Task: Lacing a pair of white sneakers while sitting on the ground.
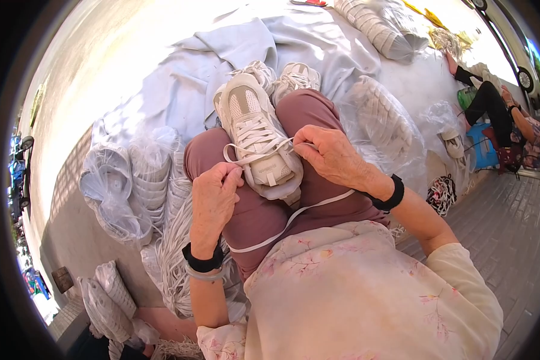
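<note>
A beige and white sneaker (242, 108) rests between my knees, its toe pointing away from me and its collar toward me. White lace crosses its tongue in several rows. My left hand (215, 195) is closed beside the collar, pinching a shoelace (231, 147) that loops out to the left. On the other side my right hand (332, 157) pinches the lace near the top eyelets, fingers bent together. The lace runs between the two hands over the tongue. Another long white lace (309, 209) lies across my thighs.
Two more sneakers (297, 78) stand beyond my knees on a pale blue cloth (216, 48). Plastic-wrapped stacks of shoe parts (105, 174) lie left, with another wrapped stack (381, 114) right. A bundle of white laces (183, 264) hangs by my left arm. Another person (531, 135) sits far right.
</note>
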`<action>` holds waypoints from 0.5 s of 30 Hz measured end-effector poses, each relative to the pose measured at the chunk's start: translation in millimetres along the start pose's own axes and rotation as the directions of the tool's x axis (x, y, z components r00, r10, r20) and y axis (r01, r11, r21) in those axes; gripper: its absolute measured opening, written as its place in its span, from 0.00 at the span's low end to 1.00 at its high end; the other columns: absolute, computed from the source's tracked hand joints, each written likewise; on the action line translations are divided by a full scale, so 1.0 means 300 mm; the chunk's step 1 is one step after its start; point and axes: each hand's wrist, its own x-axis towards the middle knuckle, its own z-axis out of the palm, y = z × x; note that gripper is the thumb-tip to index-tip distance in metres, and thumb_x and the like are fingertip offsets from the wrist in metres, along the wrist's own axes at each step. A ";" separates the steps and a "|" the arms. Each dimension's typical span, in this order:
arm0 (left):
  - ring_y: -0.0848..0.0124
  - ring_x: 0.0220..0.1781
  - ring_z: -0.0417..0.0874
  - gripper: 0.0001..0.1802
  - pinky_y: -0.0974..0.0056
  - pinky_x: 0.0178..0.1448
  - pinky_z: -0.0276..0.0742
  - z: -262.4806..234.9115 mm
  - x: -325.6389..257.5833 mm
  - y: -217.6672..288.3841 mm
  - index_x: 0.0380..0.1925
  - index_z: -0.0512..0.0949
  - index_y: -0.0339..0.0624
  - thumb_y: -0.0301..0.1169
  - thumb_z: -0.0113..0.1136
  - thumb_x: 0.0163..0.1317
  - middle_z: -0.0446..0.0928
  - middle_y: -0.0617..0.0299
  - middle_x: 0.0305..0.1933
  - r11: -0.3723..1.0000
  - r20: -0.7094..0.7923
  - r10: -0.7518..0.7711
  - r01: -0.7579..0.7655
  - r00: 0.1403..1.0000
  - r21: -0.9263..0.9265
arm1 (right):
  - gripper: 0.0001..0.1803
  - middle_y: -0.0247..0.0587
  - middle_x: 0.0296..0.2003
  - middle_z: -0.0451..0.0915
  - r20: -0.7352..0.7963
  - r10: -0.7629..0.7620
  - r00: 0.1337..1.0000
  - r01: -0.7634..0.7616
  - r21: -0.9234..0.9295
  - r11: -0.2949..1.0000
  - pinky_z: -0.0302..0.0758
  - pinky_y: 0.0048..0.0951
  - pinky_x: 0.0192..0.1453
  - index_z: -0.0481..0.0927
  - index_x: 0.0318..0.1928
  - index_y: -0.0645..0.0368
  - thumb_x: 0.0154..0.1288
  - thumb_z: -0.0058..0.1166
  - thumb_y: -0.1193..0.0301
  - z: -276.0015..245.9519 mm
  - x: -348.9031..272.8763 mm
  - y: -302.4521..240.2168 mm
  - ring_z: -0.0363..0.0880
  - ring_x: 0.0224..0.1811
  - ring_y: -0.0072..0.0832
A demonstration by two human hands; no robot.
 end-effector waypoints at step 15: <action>0.73 0.19 0.76 0.15 0.66 0.28 0.73 -0.011 0.071 -0.032 0.30 0.81 0.34 0.35 0.51 0.64 0.80 0.61 0.22 0.948 0.134 0.208 -0.233 0.969 0.215 | 0.07 0.41 0.26 0.76 0.046 0.191 0.980 -0.193 0.047 0.980 0.72 0.26 0.37 0.76 0.38 0.65 0.67 0.52 0.72 -0.013 0.005 -0.006 0.73 0.28 0.25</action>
